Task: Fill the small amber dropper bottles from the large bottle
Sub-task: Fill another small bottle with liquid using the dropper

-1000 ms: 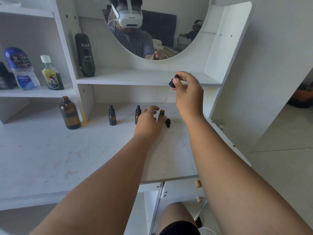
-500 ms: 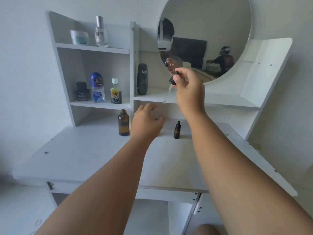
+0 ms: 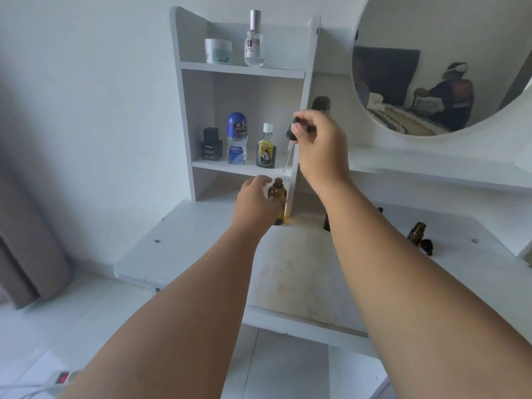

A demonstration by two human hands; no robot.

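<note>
White vanity desk under round mirror: left hand grips large bottle, right hand pinches dropper.

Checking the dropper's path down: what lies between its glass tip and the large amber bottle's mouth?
Nothing; in the head view, the gap from the dropper to the large amber bottle is bare.

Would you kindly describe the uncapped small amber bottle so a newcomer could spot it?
Look below the round mirror to the right side of the white desk top. There stands a small amber glass bottle. What marks it out: an open neck and a black dropper cap lying beside it.
</note>
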